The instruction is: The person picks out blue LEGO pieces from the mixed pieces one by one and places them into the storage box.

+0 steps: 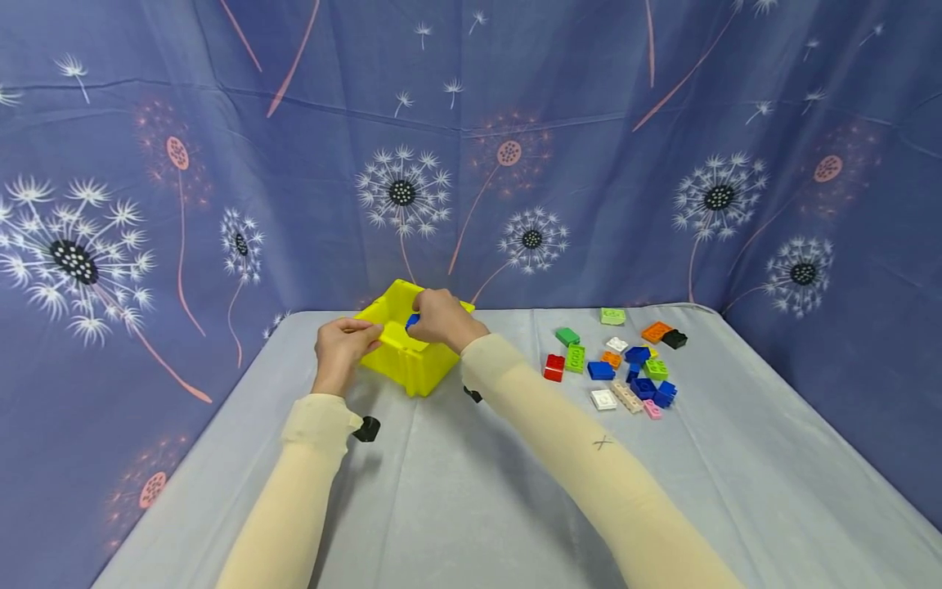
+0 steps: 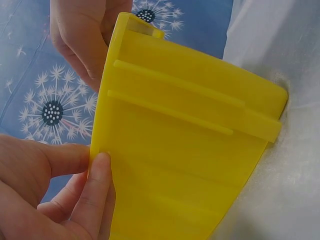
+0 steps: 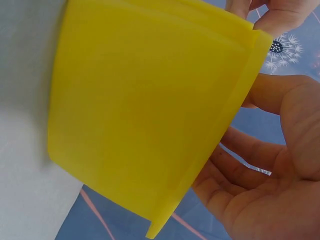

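A yellow plastic bin [image 1: 407, 370] stands on the table near its back edge. My left hand [image 1: 341, 348] pinches the bin's near-left rim between thumb and fingers, as the left wrist view shows close up on the yellow wall [image 2: 175, 120]. Over the bin's opening is my right hand [image 1: 445, 317], with curled fingers that dip past the rim. It holds a blue toy brick [image 1: 413, 321], of which only a small part shows beside the fingers. In the right wrist view the bin wall [image 3: 145, 110] hides those fingertips.
Loose toy bricks in several colours lie on the right of the table, among them a red brick [image 1: 554, 367], a white brick [image 1: 603, 399] and an orange brick [image 1: 656, 331]. A blue dandelion-print curtain [image 1: 456, 98] hangs behind the grey-white tablecloth [image 1: 471, 507].
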Demonstrator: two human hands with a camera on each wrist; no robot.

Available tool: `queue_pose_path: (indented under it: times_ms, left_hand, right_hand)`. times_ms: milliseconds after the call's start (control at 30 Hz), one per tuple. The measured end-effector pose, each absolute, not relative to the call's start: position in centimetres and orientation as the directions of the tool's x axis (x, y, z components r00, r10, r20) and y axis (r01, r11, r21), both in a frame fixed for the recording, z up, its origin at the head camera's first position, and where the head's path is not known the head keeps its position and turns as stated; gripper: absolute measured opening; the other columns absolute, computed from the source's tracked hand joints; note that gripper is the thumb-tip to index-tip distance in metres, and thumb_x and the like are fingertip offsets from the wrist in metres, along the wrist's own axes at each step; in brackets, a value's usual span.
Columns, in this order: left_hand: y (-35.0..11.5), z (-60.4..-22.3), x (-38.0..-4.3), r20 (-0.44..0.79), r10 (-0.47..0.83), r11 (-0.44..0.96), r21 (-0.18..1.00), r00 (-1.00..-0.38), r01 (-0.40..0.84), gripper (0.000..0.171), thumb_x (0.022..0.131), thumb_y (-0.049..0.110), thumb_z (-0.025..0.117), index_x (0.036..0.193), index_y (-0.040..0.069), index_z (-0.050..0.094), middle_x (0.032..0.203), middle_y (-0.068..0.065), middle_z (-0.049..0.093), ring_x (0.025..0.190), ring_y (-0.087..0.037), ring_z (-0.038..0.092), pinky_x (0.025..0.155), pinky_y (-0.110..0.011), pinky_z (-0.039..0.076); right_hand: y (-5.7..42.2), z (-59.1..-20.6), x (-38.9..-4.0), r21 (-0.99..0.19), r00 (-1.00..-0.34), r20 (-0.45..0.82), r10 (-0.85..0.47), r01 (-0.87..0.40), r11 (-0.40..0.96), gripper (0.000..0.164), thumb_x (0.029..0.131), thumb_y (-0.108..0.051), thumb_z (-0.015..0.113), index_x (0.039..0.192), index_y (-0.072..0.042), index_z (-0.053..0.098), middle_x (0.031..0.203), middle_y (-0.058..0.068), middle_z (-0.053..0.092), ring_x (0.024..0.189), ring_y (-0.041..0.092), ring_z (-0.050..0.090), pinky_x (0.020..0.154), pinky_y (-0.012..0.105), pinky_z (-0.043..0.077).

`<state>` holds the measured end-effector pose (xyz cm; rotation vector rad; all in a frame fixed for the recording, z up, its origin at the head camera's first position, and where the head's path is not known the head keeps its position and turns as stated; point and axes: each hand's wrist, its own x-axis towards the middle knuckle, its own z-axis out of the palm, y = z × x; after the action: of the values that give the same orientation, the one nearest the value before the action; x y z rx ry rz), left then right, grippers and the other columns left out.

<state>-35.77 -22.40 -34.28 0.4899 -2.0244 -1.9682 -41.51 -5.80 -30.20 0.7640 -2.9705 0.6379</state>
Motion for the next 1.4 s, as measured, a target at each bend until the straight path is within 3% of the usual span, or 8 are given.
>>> queue_pose_path:
  times_ms: [67,133,500,800,1400]
  left_hand:
    - [-22.4,-34.3,-35.8,-0.039,-0.424,0.005,0.999,-0.905,-0.046,0.028,0.077,0.012,0.079,0.099,0.0,0.066,0.1,-0.011,0.057,0.081,-0.021,0.066,0.079,-0.032,0.057]
    - [-22.4,-34.3,-35.8,-0.043,-0.424,-0.004,0.999,-0.905,-0.046,0.028,0.077,0.012,0.079,0.099,0.0,0.066,0.101,-0.011,0.057,0.083,-0.022,0.066,0.08,-0.033,0.057]
    - [-22.4,-34.3,-35.9,-0.049,-0.42,-0.004,0.999,-0.906,-0.052,0.029,0.078,0.011,0.078,0.101,0.0,0.065,0.101,-0.012,0.059,0.084,-0.022,0.066,0.082,-0.035,0.057]
    - [-22.5,-34.4,-35.9,-0.035,-0.404,-0.012,0.999,-0.914,-0.033,0.029,0.078,0.01,0.078,0.101,-0.001,0.064,0.1,-0.012,0.059,0.083,-0.022,0.067,0.083,-0.036,0.056]
    - [-22.5,-34.1,-35.6,-0.042,-0.402,-0.018,0.999,-0.915,-0.037,0.029,0.079,0.008,0.076,0.103,-0.002,0.063,0.101,-0.013,0.058,0.082,-0.021,0.066,0.083,-0.035,0.056]
  right_hand:
    - [-5.9,-30.2,-41.5,-0.38,-0.884,0.105,-0.455,-0.459,0.803,0.042,0.081,-0.026,0.071,0.117,-0.009,0.064,0.107,0.003,0.064,0.088,0.017,0.062,0.07,0.027,0.056]
    - [-5.9,-30.3,-41.5,-0.378,-0.886,0.107,-0.451,-0.455,0.806,0.05,0.081,-0.027,0.071,0.127,-0.01,0.059,0.122,0.003,0.06,0.103,0.018,0.059,0.08,0.031,0.055]
    - [-4.0,-29.3,-41.2,-0.403,-0.865,0.156,-0.476,-0.496,0.769,0.047,0.084,-0.026,0.066,0.127,-0.008,0.058,0.124,0.006,0.059,0.107,0.02,0.058,0.074,0.027,0.054]
    - [-0.8,-26.4,-40.4,-0.428,-0.852,0.259,-0.454,-0.523,0.737,0.04,0.087,-0.026,0.063,0.125,-0.012,0.061,0.119,0.005,0.061,0.108,0.02,0.056,0.088,0.036,0.052]
    - [8.6,-25.6,-39.1,-0.47,-0.912,0.291,-0.288,-0.398,0.788,0.041,0.088,-0.025,0.057,0.127,-0.016,0.059,0.126,0.004,0.057,0.116,0.023,0.051,0.091,0.045,0.049]
